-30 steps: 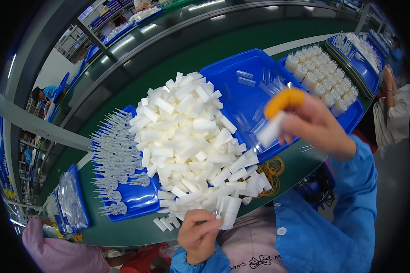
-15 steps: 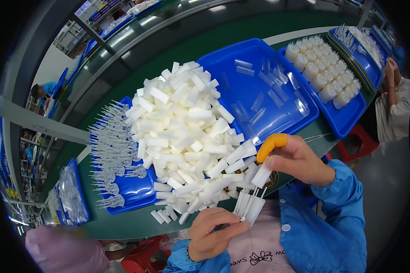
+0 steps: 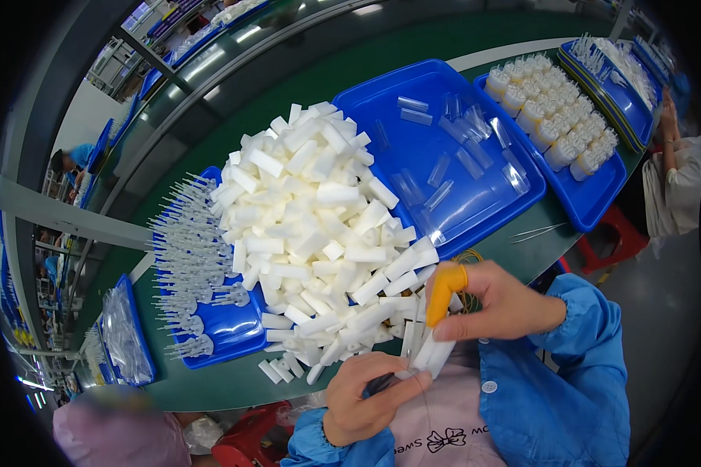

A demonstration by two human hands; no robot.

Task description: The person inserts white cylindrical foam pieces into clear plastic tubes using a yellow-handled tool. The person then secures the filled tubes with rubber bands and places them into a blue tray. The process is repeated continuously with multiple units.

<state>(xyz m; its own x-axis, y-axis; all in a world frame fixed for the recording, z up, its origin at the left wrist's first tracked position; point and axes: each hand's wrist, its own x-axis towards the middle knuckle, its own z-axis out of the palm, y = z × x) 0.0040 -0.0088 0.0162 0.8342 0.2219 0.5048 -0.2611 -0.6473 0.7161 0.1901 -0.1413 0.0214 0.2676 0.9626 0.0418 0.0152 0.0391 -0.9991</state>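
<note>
My left hand, fingers pinched, holds the base of a small plastic part with thin upright rods. White foam pieces sit side by side on its rods. An orange finger cot covers the index finger of my right hand. That hand's thumb and index finger grip the upper end of a white foam piece in this cluster, low over the parts. Just beyond both hands rises a large heap of similar white foam pieces. The base in my left hand is mostly hidden by fingers.
At left, a blue tray carries many pronged plastic parts. Clear plastic sleeves lie in a large blue tray. Another blue tray holds rows of white-and-yellow assemblies. Tweezers rest near the table edge. Other people sit nearby.
My right hand has moved down and slightly left, and the foam piece has slid down along the rods beside the others. My left hand stays nearly in place.
</note>
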